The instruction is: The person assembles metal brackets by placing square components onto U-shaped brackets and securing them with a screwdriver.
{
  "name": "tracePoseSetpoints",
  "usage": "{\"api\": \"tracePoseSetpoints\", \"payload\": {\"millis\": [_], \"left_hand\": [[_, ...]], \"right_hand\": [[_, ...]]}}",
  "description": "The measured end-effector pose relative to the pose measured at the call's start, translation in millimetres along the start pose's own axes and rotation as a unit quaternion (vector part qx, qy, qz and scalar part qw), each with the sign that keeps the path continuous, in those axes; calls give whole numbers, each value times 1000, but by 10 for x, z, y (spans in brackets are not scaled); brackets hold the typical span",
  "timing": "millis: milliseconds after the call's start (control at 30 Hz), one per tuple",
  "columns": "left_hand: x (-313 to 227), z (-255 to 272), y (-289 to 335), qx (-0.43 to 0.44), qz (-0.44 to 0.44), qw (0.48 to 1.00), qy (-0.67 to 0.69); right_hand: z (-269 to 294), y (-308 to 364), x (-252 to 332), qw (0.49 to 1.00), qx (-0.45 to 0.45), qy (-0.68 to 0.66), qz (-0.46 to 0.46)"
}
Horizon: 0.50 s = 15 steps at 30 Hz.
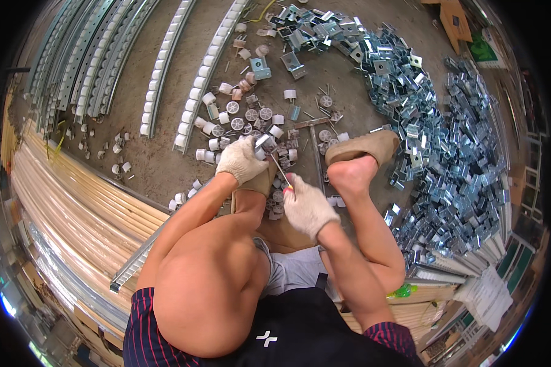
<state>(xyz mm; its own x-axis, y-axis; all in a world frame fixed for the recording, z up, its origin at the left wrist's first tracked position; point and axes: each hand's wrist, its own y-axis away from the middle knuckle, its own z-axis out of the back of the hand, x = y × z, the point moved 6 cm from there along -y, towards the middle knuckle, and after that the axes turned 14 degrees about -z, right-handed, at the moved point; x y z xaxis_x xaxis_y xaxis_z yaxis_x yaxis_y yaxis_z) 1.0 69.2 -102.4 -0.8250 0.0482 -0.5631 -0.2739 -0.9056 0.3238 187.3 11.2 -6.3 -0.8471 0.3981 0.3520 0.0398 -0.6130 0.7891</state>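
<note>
My left hand [241, 161], in a pale knitted glove, is closed around a small shiny metal piece [262, 141] beside my left foot. Its exact form is partly hidden by the fingers. Gloved as well, my right hand [310, 205] grips a screwdriver [281, 168] with a red and yellow handle. The thin shaft points up and left, its tip close to the piece in my left hand. Loose white plastic rollers [251, 115] lie on the ground just beyond both hands, some dusty. A hammer [315, 144] rests between my feet.
Blue-silver metal brackets [404, 92] are heaped along the right. Roller tracks [196, 92] lie at the upper left, with bundled wrapped lengths [92, 196] below them. My sandal [364, 147] stands right of the hammer. An open cardboard box [456, 24] sits at the far right.
</note>
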Motion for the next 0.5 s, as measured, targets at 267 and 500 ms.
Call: {"api": "tracePoseSetpoints", "payload": {"millis": [267, 500], "left_hand": [[63, -29, -132, 39, -7, 998, 58], [226, -55, -232, 59, -22, 996, 69]], "right_hand": [[163, -185, 75, 1000, 16, 8, 21], [-868, -298, -750, 977, -153, -80, 127]]}}
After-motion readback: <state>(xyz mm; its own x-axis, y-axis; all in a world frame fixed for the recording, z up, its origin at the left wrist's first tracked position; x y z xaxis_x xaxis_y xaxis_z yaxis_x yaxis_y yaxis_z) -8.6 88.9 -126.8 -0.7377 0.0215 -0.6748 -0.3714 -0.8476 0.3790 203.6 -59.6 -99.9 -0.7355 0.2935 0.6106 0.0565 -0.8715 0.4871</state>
